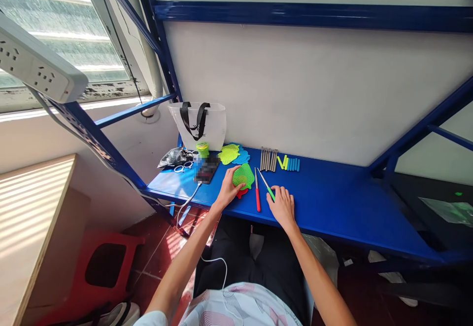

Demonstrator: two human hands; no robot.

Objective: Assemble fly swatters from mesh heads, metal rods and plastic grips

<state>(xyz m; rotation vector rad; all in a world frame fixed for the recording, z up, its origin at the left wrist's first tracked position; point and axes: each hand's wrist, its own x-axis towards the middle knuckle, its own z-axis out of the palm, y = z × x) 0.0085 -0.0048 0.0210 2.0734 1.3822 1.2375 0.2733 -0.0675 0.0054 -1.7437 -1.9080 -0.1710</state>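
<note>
My left hand (229,188) pinches the edge of a green mesh fly-swatter head (244,176). Part of a red mesh head (242,193) shows beneath it. Between thumb and fingers of my right hand (284,205) is a metal rod with a green handle (271,195), its thin end pointing away to the left. Between the hands lies a second rod with a red handle (257,200). Farther back are a yellow-green mesh head (229,154) and blue mesh heads (241,157). Several metal rods (268,160), short yellow tubes (286,162) and blue tubes (293,164) are lined up to their right.
A white bag (216,124) stands at the back left of the blue table (332,202). Near it are a green tub (202,149), scissors (184,167), a crumpled silvery bag (175,158) and a dark phone (209,169) with a white cable (190,199). Blue frame bars (314,16) surround the table.
</note>
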